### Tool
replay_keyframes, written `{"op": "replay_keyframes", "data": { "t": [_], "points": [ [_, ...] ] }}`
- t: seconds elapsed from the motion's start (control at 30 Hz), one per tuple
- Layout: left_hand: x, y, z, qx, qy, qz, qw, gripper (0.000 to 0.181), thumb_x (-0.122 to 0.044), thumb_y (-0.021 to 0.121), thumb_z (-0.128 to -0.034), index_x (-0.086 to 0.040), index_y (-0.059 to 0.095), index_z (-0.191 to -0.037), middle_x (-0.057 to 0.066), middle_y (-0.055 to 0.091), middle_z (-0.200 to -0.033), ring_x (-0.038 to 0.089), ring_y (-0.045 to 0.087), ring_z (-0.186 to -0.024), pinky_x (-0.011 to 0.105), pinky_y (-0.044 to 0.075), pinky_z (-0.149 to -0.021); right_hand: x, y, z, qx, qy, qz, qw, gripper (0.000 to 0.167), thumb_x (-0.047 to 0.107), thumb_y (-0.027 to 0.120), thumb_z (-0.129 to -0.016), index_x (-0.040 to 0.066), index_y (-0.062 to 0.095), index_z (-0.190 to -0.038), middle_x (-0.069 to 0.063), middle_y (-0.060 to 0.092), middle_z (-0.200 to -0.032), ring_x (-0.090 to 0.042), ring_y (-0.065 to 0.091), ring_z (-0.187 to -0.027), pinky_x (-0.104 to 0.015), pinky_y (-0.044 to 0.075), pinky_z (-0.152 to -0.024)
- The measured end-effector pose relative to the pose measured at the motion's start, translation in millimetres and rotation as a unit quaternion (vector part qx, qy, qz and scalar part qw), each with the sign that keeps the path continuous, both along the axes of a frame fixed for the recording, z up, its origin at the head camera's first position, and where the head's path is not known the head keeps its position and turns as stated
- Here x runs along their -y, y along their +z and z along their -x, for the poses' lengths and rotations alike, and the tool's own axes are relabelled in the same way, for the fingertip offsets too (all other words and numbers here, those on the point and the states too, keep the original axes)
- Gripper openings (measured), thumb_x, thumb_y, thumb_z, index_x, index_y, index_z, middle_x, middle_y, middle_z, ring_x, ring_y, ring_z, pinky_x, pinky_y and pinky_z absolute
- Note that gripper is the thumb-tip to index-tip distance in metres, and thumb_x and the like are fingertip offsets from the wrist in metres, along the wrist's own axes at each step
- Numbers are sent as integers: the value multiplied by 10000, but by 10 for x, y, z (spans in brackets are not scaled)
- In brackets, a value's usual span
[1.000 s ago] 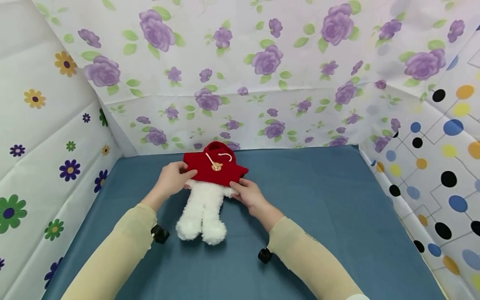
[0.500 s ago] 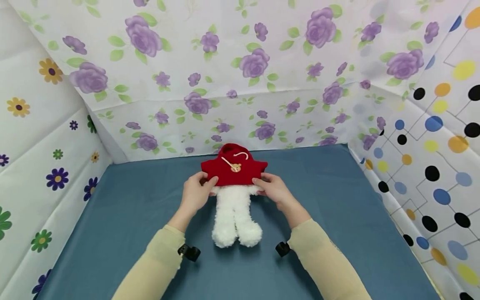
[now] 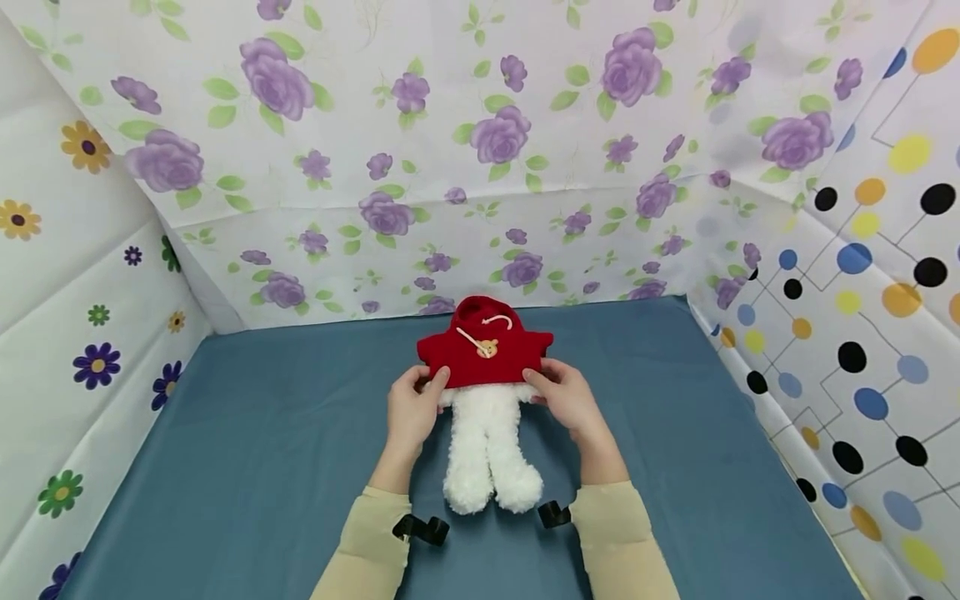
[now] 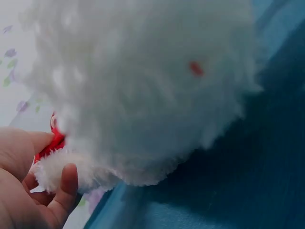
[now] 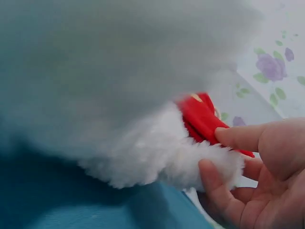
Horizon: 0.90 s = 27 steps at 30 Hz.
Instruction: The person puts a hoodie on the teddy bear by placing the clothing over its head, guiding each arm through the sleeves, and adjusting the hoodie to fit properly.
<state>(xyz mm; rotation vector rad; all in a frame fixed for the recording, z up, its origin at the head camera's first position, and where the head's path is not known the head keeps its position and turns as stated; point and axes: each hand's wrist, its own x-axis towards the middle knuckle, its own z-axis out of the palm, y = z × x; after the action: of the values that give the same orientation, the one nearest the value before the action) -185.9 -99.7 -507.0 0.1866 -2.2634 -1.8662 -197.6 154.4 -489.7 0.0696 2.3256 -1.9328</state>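
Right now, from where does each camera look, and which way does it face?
Head: worn on the head, facing forward and down at the red hoodie and white plush toy; left hand, right hand and both sleeves show.
Left wrist: on that wrist, facing past the white plush toy to flowered cloth; only the left hand shows.
Right wrist: on that wrist, facing likewise; only the right hand shows.
Both wrist views share the white plush toy and red hoodie.

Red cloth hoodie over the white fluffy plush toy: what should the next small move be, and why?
Perhaps the left hand should ease the nearer white arm of the toy up inside the hoodie, since both arms poke out below its hem rather than through its sleeves.
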Motion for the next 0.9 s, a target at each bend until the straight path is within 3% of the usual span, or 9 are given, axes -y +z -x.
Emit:
{"op": "replay_keyframes", "data": {
  "t": [0.17, 0.3, 0.5, 0.73, 0.9],
  "points": [
    [15, -69, 24, 70, 52, -316, 9995, 273, -305, 760, -1028, -34, 725, -1030, 85, 599, -815, 260, 598, -593, 325, 536, -598, 55, -104, 25, -186, -181, 1, 9997, 437, 270, 699, -1069, 16, 626, -1417, -143, 659, -1176, -264, 661, -1043, -372, 614, -875],
    [33, -87, 34, 96, -16, -331, 9994, 272, -303, 761, -1028, -34, 726, -1046, 92, 628, -876, 194, 584, -606, 348, 562, -618, 67, -126, 48, -267, -243, -145, 9992, 410, 261, 701, -1067, 36, 613, -1399, -141, 681, -1162, -258, 674, -974, -373, 617, -849],
    [54, -54, 31, 121, -238, -252, 9993, 309, -311, 762, -1028, -24, 711, -1132, 104, 648, -967, 215, 600, -706, 329, 556, -673, 33, -134, 71, -404, -334, -332, 9981, 462, 272, 728, -1051, 105, 528, -1432, -156, 703, -1266, -283, 683, -976, -482, 587, -884],
    [49, -9, 52, 90, -324, 33, 9994, 301, -286, 757, -1031, -26, 706, -1174, 113, 630, -1003, 219, 554, -860, 295, 485, -706, 4, -133, 85, -696, -258, -388, 9965, 409, 183, 719, -1054, 213, 526, -1413, -109, 700, -1272, -267, 605, -948, -390, 484, -773],
    [36, -5, 23, 82, -337, -11, 9994, 328, -270, 762, -1027, -25, 671, -1226, 132, 632, -1096, 242, 555, -952, 293, 490, -746, 2, -115, 62, -857, -138, -763, 9933, 399, 120, 741, -1025, 222, 622, -1391, -90, 669, -1317, -272, 619, -1065, -376, 549, -794]
  ]
}}
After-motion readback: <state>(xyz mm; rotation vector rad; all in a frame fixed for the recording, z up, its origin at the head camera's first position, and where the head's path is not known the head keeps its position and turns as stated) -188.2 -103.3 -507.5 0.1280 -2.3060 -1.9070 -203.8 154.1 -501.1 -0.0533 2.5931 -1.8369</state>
